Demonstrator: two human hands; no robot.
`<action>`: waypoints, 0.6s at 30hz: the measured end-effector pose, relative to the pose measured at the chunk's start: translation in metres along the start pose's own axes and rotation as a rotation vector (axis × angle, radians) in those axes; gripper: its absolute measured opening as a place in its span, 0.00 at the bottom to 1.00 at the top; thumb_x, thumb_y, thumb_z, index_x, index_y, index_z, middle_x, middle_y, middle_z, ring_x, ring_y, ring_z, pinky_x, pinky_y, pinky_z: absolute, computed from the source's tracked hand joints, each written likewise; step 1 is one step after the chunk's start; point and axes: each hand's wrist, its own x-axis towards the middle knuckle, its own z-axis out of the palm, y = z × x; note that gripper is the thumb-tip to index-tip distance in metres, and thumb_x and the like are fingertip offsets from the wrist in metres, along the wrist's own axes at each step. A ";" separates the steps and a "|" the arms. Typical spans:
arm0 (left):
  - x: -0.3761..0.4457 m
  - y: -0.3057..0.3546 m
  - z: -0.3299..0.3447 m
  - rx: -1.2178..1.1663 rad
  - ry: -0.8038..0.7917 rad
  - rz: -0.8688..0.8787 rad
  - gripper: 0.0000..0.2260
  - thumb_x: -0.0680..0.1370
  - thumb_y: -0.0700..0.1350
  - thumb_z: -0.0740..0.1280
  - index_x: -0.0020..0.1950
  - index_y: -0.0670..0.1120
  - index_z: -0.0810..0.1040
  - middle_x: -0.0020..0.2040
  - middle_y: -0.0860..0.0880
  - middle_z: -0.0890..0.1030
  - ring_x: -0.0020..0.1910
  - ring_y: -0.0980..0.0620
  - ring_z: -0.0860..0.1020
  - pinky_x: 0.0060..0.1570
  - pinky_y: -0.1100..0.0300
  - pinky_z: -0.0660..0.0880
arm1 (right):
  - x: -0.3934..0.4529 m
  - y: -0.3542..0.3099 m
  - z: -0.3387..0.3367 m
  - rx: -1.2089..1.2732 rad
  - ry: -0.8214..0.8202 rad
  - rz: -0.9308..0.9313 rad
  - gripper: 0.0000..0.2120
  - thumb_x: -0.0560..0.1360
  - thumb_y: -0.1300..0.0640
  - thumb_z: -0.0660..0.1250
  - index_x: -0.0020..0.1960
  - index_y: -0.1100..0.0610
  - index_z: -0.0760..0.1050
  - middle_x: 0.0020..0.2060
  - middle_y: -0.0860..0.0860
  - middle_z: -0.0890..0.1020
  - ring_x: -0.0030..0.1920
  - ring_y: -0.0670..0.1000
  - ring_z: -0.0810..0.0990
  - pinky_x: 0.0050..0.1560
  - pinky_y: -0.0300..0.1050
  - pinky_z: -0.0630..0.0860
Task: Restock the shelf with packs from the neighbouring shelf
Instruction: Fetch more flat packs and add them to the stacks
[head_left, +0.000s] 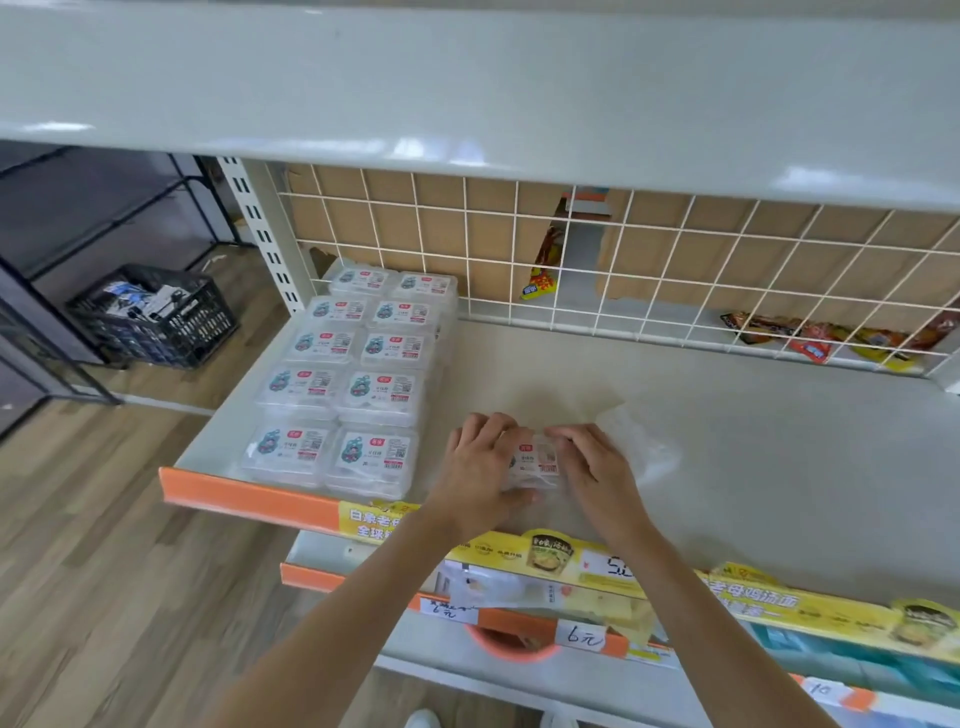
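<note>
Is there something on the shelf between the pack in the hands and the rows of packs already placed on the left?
Nothing visible. Both hands, left and right, hold the pack just right of the stocked rows; only bare shelf lies between.

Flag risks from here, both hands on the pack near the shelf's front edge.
1. The pack, held by the left hand and right hand, sits close to the shelf's front edge; a slip could drop it.
2. It starts a new column beside the stacked packs; pushing it left carelessly might shift those stacks.
3. Loose clear wrap beside the right hand may snag.
</note>
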 end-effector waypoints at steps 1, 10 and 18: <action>0.001 0.001 -0.007 0.041 0.021 0.022 0.28 0.63 0.56 0.69 0.60 0.45 0.74 0.56 0.48 0.74 0.54 0.51 0.63 0.54 0.52 0.68 | 0.001 -0.001 0.000 -0.003 -0.003 -0.009 0.10 0.79 0.60 0.58 0.53 0.58 0.77 0.48 0.50 0.78 0.47 0.47 0.76 0.44 0.25 0.67; -0.045 -0.053 -0.108 0.051 0.157 -0.053 0.28 0.68 0.58 0.67 0.65 0.48 0.70 0.61 0.52 0.71 0.60 0.50 0.65 0.60 0.56 0.65 | 0.009 -0.045 0.070 -0.350 -0.228 -0.417 0.09 0.70 0.60 0.60 0.45 0.59 0.77 0.43 0.54 0.77 0.44 0.57 0.75 0.43 0.50 0.76; -0.097 -0.106 -0.137 0.204 0.112 -0.304 0.26 0.70 0.43 0.73 0.67 0.46 0.71 0.65 0.50 0.72 0.66 0.52 0.60 0.61 0.46 0.62 | 0.013 -0.033 0.078 -0.257 -0.201 -0.395 0.13 0.70 0.58 0.58 0.47 0.58 0.79 0.44 0.54 0.76 0.46 0.54 0.72 0.49 0.43 0.67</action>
